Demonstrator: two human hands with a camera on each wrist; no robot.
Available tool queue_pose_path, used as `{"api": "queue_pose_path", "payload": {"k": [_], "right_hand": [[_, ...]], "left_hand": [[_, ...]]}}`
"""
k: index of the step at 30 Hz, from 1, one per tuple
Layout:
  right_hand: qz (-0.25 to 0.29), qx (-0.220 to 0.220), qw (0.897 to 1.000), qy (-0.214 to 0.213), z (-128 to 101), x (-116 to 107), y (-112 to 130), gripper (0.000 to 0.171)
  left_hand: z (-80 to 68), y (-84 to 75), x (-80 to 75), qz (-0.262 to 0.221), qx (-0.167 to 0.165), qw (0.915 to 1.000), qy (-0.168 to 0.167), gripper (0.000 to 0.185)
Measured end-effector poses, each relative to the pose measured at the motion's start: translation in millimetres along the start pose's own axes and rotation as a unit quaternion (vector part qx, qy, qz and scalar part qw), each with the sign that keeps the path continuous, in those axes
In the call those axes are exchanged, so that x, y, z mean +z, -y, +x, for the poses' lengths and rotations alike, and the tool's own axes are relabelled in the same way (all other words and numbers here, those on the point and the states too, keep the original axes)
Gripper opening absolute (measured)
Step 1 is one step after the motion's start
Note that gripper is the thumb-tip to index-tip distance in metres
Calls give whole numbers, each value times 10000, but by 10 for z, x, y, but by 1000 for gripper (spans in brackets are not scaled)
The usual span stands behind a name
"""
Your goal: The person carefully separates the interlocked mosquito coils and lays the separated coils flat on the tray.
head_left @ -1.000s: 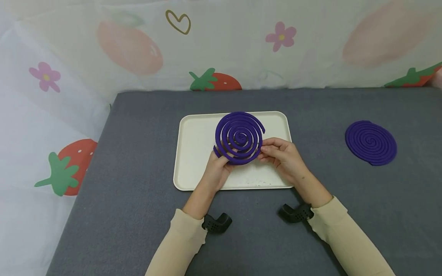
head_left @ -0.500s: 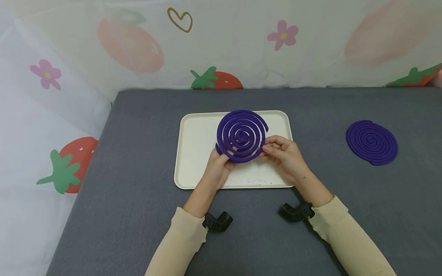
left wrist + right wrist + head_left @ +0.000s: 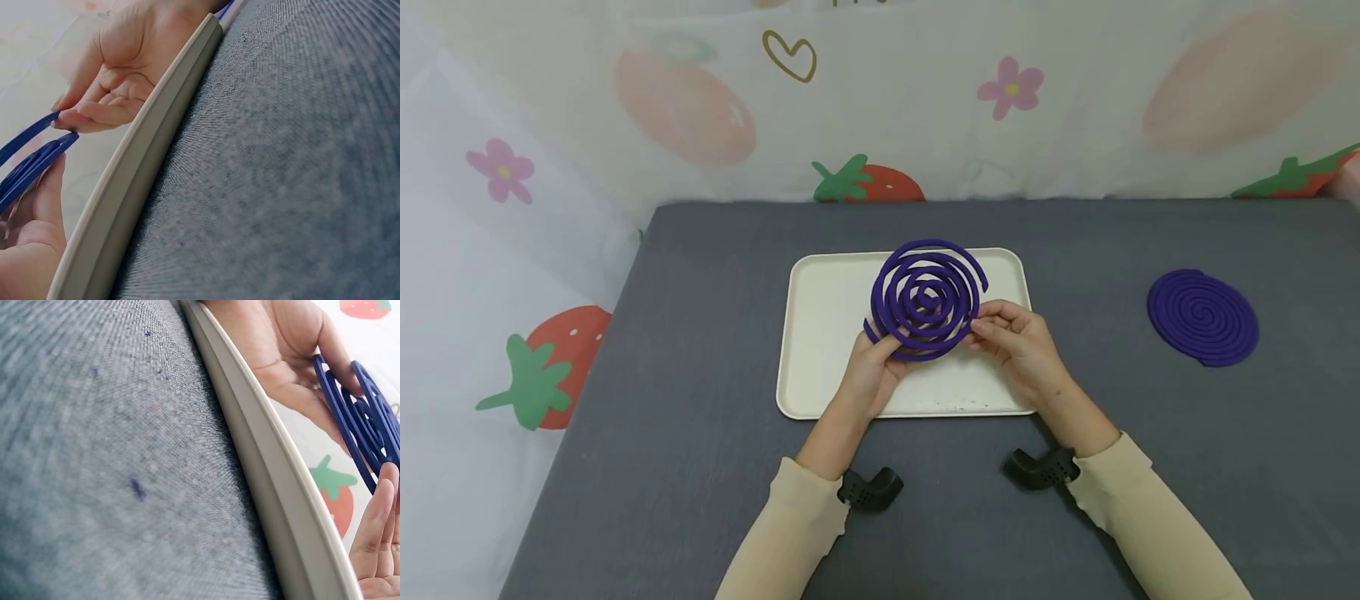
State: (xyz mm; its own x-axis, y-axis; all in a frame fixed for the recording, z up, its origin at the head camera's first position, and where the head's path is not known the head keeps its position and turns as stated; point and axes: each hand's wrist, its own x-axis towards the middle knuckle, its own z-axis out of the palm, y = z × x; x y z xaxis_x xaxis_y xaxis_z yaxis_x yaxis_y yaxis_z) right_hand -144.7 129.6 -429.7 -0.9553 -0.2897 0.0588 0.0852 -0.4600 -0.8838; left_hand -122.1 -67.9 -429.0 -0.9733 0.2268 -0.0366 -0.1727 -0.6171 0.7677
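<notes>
Above the tray [image 3: 820,333], purple coil [image 3: 925,300] tilted up, between both hands' fingers [image 3: 992,321]

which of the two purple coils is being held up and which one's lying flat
The purple coil over the cream tray is held by both hands; the other coil lies flat on the grey cloth, untouched.

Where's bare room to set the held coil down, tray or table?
Tray: its left part, left of the left hand, is bare; crumbs lie along the near edge. Table: wide bare cloth left of the tray, and a strip between the tray and the flat purple coil. Crowded: tray centre, where both hands, right hand, hold the spread coil.
</notes>
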Motion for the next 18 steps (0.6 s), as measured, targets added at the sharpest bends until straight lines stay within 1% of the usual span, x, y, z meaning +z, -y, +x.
{"api": "queue_pose_path", "payload": {"k": [6,10,18], "right_hand": [[109,-53,9999,-60,0,16,-12,24],[320,-66,9994,-88,8,18,-19,25],[452,-89,9985,-296,9,20,-4,24]], "left_hand": [[-7,-11,-11,28,44,9999,94,28],[-13,-20,-19,124,15,9999,-3,27],[-12,-5,-18,98,-40,9999,-37,31]]}}
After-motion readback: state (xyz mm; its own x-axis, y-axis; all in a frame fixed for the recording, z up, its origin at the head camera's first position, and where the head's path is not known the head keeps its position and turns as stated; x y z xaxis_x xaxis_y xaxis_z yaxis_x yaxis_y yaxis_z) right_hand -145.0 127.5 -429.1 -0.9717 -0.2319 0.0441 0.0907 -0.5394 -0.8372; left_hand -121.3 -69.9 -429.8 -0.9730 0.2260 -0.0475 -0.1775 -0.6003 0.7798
